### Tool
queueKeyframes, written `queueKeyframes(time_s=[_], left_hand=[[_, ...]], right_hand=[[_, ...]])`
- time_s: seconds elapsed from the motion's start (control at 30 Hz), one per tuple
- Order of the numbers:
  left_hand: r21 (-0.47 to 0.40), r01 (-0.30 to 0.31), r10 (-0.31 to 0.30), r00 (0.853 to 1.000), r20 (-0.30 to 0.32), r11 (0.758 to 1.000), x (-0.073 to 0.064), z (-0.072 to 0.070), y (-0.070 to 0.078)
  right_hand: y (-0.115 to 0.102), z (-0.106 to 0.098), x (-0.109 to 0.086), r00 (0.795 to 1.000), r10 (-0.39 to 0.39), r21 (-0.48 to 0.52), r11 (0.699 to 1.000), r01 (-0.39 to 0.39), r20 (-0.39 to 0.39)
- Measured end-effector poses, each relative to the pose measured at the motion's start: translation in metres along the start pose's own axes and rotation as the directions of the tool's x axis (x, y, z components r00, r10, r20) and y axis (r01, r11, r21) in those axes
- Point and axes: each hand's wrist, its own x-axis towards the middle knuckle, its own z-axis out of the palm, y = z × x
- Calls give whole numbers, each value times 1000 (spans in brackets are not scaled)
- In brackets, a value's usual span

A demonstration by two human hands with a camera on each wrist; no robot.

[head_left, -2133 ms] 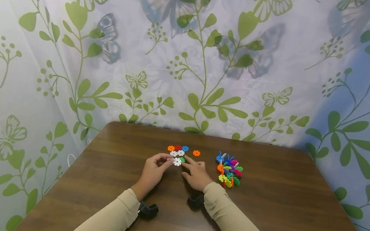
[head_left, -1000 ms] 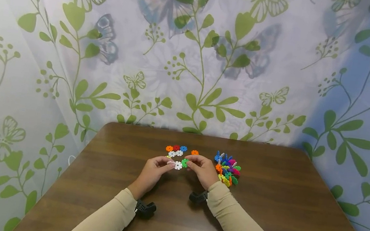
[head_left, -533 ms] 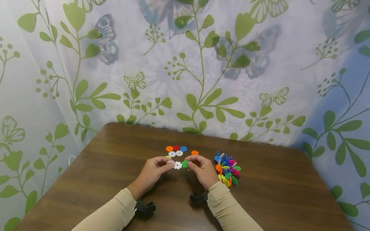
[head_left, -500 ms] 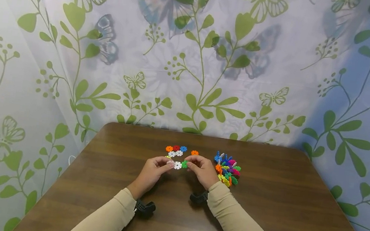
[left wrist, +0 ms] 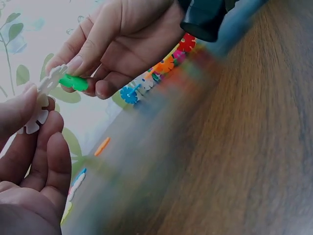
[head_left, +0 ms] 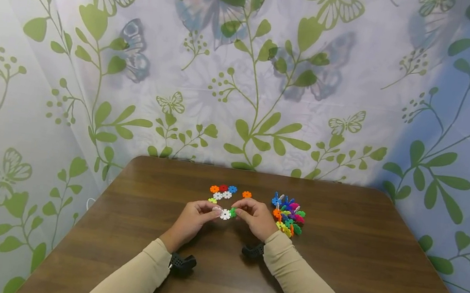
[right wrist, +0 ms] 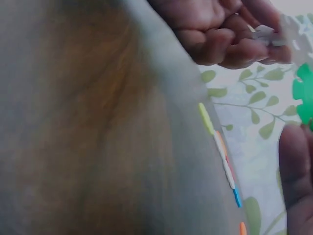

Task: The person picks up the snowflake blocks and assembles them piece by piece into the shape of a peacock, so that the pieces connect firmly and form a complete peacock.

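Observation:
My left hand pinches a white flower-shaped disc between thumb and fingers. A second white disc is attached to it and spans the gap between the hands. The right hand pinches a green flower-shaped disc at the second white disc's right edge. In the left wrist view the green disc lies at an angle to the white one and touches it; whether their slots are fully interlocked I cannot tell. Fingertips partly cover the first white disc and the green one.
Beyond the hands on the brown table lie orange, red, blue, white and yellow discs. A single orange disc lies apart. A multicoloured pile sits right. Patterned cloth hangs behind.
The right hand, earlier reaching to the green disc by the white ones, now pinches it. The green disc has turned and moved left against the white disc; both hands sit slightly lower.

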Motion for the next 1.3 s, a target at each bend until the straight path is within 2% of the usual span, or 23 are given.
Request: queueKeyframes(time_s=[0.2,0.33,0.5,0.57,0.8,0.9,1.0,1.1,1.3], left_hand=[[-58,17,-18,1000,-17,998,1,1,-3],[-129,17,-20,1000,-19,991,2,3,-3],[-173,29,-33,999,-21,984,2,6,0],[-176,34,-38,999,-20,984,2,6,0],[-157,39,-43,999,-19,987,2,3,0],[-129,34,-39,999,-32,991,3,2,0],[-128,48,-56,996,-66,991,3,2,0],[-155,58,-74,992,-98,986,4,2,0],[-176,60,-80,991,-110,983,3,4,0]], right_hand=[[-3,5,-1,996,-71,-63,996,68,-48],[-20,8,-5,990,-103,-89,992,94,-95],[-40,9,-9,988,-129,-102,988,120,-86],[-37,9,-8,988,-134,-109,986,125,-73],[-5,6,0,990,-125,-77,990,120,-60],[-1,4,3,991,-96,-69,994,90,-90],[-1,2,6,988,-48,-135,991,28,-147],[1,2,8,982,6,-262,964,-56,-191],[7,4,17,982,118,-494,852,-175,-144]])
